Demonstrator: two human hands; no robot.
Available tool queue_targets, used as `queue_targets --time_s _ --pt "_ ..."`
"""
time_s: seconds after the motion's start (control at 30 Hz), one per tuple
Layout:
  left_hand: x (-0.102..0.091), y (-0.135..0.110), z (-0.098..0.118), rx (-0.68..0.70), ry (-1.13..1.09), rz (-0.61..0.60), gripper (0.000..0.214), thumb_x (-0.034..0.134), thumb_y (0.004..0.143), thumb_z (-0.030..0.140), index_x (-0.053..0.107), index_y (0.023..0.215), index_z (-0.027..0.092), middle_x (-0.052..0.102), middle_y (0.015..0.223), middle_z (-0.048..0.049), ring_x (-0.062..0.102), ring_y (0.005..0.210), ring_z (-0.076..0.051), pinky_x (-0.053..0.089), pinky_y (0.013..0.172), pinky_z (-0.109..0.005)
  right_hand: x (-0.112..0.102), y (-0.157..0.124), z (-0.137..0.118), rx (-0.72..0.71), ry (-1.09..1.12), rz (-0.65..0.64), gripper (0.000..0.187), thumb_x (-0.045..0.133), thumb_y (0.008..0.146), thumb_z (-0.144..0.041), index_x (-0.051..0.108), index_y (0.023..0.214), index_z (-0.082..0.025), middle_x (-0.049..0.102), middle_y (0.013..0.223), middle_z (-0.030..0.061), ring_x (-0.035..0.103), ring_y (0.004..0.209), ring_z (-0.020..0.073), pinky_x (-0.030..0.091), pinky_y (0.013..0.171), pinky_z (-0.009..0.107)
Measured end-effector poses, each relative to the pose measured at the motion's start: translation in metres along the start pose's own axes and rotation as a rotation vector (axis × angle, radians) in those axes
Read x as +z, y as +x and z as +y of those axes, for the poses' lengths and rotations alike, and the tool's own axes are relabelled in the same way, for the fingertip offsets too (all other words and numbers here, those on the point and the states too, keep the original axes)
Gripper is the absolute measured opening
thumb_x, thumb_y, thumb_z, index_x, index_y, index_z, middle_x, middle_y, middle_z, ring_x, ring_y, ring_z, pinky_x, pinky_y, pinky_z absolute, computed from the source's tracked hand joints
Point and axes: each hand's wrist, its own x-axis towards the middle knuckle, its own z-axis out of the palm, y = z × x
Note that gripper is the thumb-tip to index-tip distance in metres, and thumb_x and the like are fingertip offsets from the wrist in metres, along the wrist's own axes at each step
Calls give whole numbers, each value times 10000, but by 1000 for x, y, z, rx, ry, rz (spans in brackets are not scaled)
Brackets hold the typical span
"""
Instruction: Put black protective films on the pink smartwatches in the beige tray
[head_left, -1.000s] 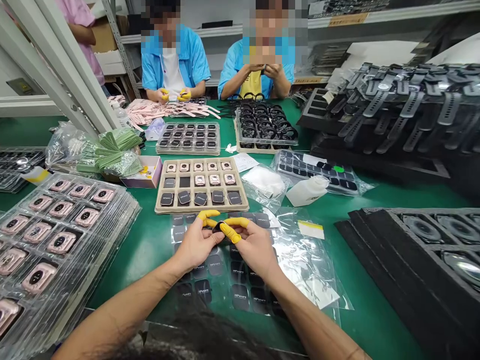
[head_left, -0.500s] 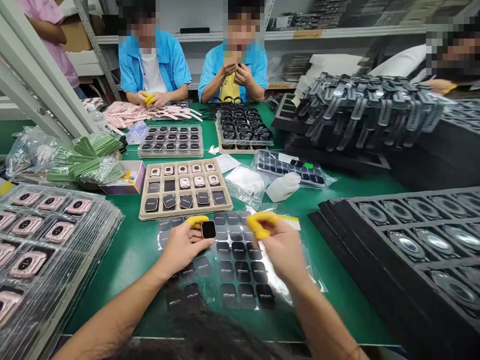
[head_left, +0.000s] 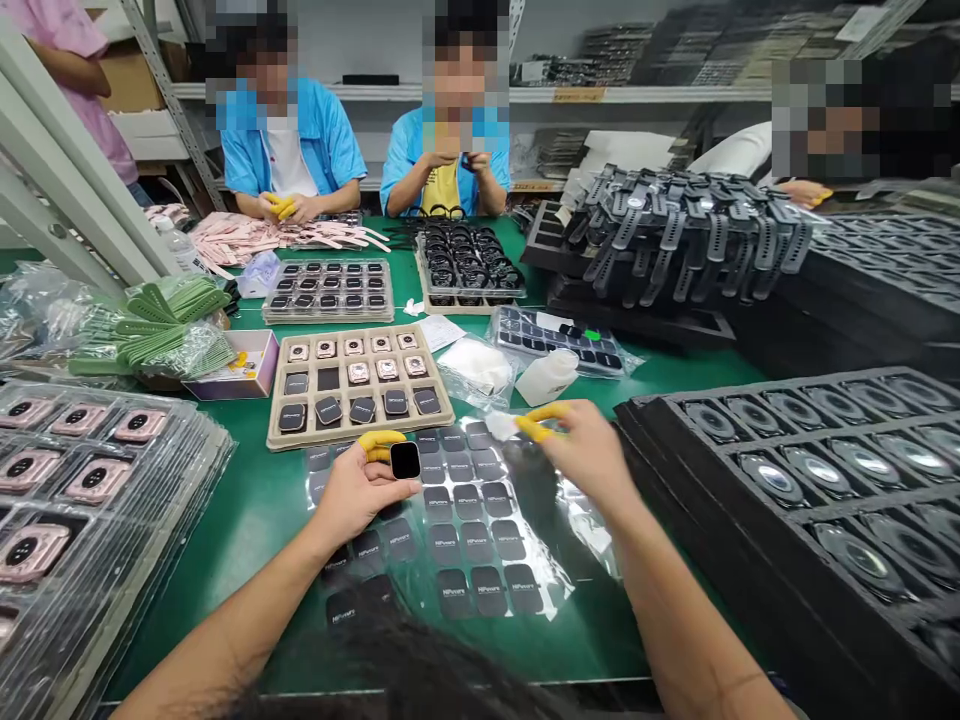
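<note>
— Now, left side?
— I see the left hand [head_left: 358, 492] pinching a black watch face [head_left: 405, 460] above the sticker sheet [head_left: 480, 560].
— Right?
— The right hand [head_left: 592, 458] pinches a small white scrap [head_left: 500, 426], near the black foam tray [head_left: 675, 500].

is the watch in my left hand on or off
Off, by the look of it: the watch held in the left hand shows a plain black screen with nothing lit.
</note>
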Motion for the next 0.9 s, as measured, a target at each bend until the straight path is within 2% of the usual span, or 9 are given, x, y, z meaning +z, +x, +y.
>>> queue_targets --time_s 0.07,0.13,0.23,0.3,0.33,0.47,0.63,0.8,0.9 --pt "0 1 -2 11 13 1 668 937 606 303 642 1195 197 756 949 -41 742 754 -166 600 709 -280 -13 -1 -13 -51 111 83 138 657 801 -342 719 840 -225 673 1191 128 632 1050 309 505 816 423" --pt "0 2 -4 11 25 -1 653 937 602 280 655 1183 186 758 926 -41 740 760 -162 597 716 -270 -15 -6 -39 -148 239 -26 124 641 851 -352 678 868 -235 697 1203 104 646 1070 293 504 864 426" --pt "1 4 -7 20 32 -15 607 913 589 195 675 1147 173 764 901 -38 740 762 -164 593 723 -262 10 -18 -88 -365 342 -355 134 562 955 -319 655 923 -230 725 934 55 659 858 223 506 775 373" --pt "1 6 -8 43 33 -24 567 881 578 133 688 1110 168 771 905 -40 745 783 -175 595 736 -267 34 -28 -110 -620 295 -386 133 537 937 -231 669 933 -218 682 870 58 611 824 227 483 737 371" --pt "1 6 -8 51 36 -21 556 866 573 112 694 1099 167 773 901 -39 747 782 -178 596 736 -270 45 -32 -115 -672 272 -347 152 532 923 -188 678 955 -216 670 868 62 595 823 230 473 729 371" --pt "-1 5 -11 34 62 7 559 844 611 128 703 1151 164 770 835 -38 750 737 -185 602 714 -279 61 -43 -109 -627 206 -204 197 540 927 -146 686 1019 -241 677 921 64 582 863 244 448 759 387" --pt "-1 4 -15 101 118 -34 518 851 619 142 725 1120 180 799 993 -74 774 885 -242 619 795 -320 59 -43 -107 -654 209 -233 157 555 952 -227 704 995 -255 690 894 66 587 827 247 434 740 392" --pt "0 3 -14 64 175 -7 532 839 646 165 725 1166 175 781 799 -39 766 769 -225 611 719 -303 57 -37 -104 -685 175 -161 155 545 931 -190 690 946 -243 705 891 74 575 817 247 393 708 386" --pt "1 2 -13 87 160 -30 542 848 629 154 737 1159 178 794 873 -54 766 788 -225 616 735 -307 57 -38 -104 -679 213 -158 139 546 944 -218 682 937 -245 697 866 62 579 805 235 402 711 378"
